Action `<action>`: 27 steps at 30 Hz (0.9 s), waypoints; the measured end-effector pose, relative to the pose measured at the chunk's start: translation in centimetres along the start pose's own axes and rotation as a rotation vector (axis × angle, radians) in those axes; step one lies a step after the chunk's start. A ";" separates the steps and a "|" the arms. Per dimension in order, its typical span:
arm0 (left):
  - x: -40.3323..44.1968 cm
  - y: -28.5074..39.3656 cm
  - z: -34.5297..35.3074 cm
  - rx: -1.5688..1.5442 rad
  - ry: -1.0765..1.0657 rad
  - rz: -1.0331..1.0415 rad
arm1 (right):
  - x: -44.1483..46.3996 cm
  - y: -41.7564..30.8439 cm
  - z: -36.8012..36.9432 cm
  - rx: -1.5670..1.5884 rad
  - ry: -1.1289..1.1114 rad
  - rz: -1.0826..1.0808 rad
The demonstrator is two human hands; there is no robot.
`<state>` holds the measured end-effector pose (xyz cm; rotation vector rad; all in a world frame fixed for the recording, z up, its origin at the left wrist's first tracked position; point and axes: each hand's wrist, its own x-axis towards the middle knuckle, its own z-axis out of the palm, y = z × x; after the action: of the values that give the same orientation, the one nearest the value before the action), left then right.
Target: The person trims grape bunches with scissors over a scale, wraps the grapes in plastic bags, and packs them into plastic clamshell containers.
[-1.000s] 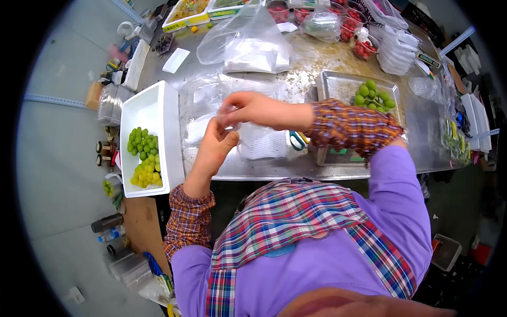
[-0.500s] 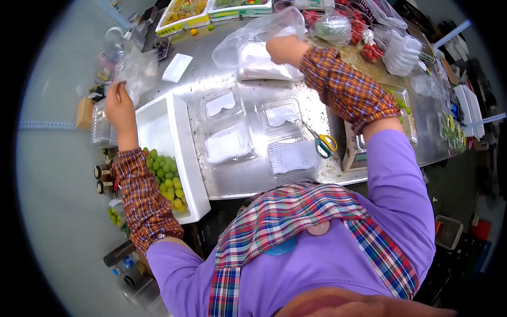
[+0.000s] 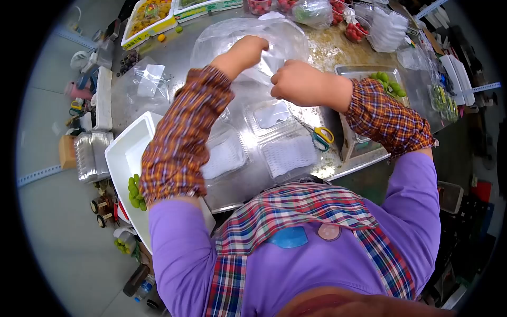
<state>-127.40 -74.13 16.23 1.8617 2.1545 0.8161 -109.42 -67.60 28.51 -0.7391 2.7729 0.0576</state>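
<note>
A large clear plastic bag [image 3: 216, 45] lies spread at the middle of the metal table. My left hand [image 3: 247, 52] reaches over it, fingers curled together on the film. Close by on the right, my right hand [image 3: 298, 83] is closed in a pinch at the bag's near side; its fingertips are partly hidden. Below the hands sit clear plastic punnets, one with a white pad [image 3: 271, 114] and others with white foam netting [image 3: 289, 156]. My left sleeve covers part of them. Scissors with yellow and green handles [image 3: 322, 138] lie beside the punnets.
A white foam box [image 3: 124, 153] with green grapes [image 3: 135, 193] stands at left. Behind it a thin clear bag [image 3: 138, 100] covers a white paper. A tray [image 3: 364, 70] with green grapes is at right. Red fruit tubs [image 3: 355, 33] and a yellow fruit box [image 3: 150, 21] line the back.
My left hand has come from the far left to the large bag. My right hand has moved slightly down. The thin bag now lies over the white paper. The view has turned.
</note>
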 end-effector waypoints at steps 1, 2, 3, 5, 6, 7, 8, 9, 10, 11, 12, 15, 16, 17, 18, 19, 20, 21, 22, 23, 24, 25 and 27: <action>0.0 -0.2 0.9 0.065 -0.117 -0.093 | -0.7 -0.2 0.1 -0.019 -0.004 0.015; 0.1 -0.3 1.3 0.129 -0.233 -0.184 | -1.3 -0.4 0.1 -0.037 -0.011 0.032; 0.3 -0.1 1.6 0.192 -0.348 -0.275 | -1.9 -0.5 0.1 -0.056 -0.019 0.048; -1.0 0.5 2.1 0.184 -0.274 -0.257 | -3.3 -0.6 -0.2 -0.086 -0.010 0.074; -1.7 0.2 2.7 0.159 -0.216 -0.225 | -3.9 -0.7 -0.4 -0.081 -0.002 0.088; -2.0 0.0 3.4 0.135 -0.163 -0.192 | -4.3 -0.8 -0.5 -0.073 0.009 0.103; -2.1 0.1 4.3 0.222 -0.125 -0.276 | -4.9 -0.8 -0.2 -0.083 0.006 0.114; -2.3 0.7 3.4 0.154 -0.173 -0.313 | -5.1 -0.9 -0.1 -0.090 -0.003 0.124; -2.5 1.2 2.8 0.086 -0.217 -0.354 | -5.2 -1.0 0.0 -0.099 -0.012 0.130; -2.8 1.6 2.3 0.016 -0.259 -0.396 | -5.2 -1.0 0.1 -0.110 -0.012 0.135; -3.2 2.3 2.0 0.135 -0.267 -0.335 | -5.2 -1.0 0.2 -0.121 -0.014 0.140; -4.7 3.9 2.0 0.376 -0.230 -0.126 | -5.4 -1.4 -0.1 -0.122 -0.062 0.190; -5.9 3.8 2.2 0.374 -0.181 -0.042 | -5.5 -1.6 -0.1 -0.106 -0.041 0.209; -6.9 3.9 2.6 0.371 -0.133 0.041 | -5.6 -1.8 -0.2 -0.089 -0.020 0.229; -7.6 4.8 2.2 0.370 -0.188 0.089 | -5.7 -2.2 -1.0 0.018 -0.109 0.304; -8.1 5.9 1.3 0.369 -0.241 0.137 | -5.8 -2.3 -0.7 0.092 -0.042 0.376; -8.5 6.5 0.8 0.369 -0.294 0.186 | -5.8 -2.3 -0.1 0.164 0.027 0.447; -8.8 5.8 1.8 0.335 -0.347 0.185 | -5.8 -2.3 0.2 0.236 0.095 0.517; -8.8 4.3 3.5 0.305 -0.400 0.181 | -6.0 -2.3 -0.3 0.214 0.052 0.561; -8.7 3.2 4.5 0.271 -0.451 0.180 | -6.0 -2.3 -0.3 0.179 0.085 0.590; -8.3 3.1 4.4 0.153 -0.404 0.059 | -5.9 -2.2 -0.2 0.146 0.118 0.620; -7.7 3.3 3.8 0.036 -0.356 -0.060 | -6.0 -2.0 -0.1 0.111 0.151 0.652; -6.0 3.3 2.5 -0.023 -0.212 -0.244 | -6.3 -2.2 0.0 0.010 0.330 0.614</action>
<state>-122.14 -78.91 14.56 1.5546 2.1693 0.5642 -103.06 -66.43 30.30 0.1461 3.2032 0.0428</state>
